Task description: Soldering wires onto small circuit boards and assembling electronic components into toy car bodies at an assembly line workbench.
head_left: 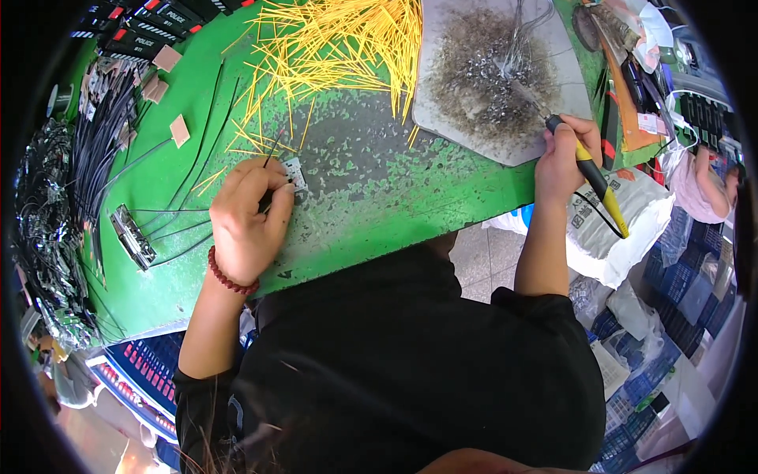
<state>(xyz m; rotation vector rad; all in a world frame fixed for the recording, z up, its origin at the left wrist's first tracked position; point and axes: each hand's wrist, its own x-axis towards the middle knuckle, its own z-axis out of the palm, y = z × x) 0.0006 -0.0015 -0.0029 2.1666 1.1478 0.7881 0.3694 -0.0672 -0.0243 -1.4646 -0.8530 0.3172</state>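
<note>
Left hand: fingers pinched on a thin dark wire, its end poking up past them; small circuit board on the bench right at the thumb, partly covered, can't tell if gripped or just touched. Right hand: closed round a yellow-black soldering iron, tip over the stained grey plate, near a loose tangle of solder wire. Iron's cord loops beside the handle. Left of the left hand: small black unit, leads running toward the wrist, far ends hidden by the hand. Yellow wires heaped beyond, strays reaching close to the left fingers, pile crowding the plate's left edge. Far left: black wires, tan pads, shiny dark bundle; black cases top left. White bag below the iron, off the bench edge.
</note>
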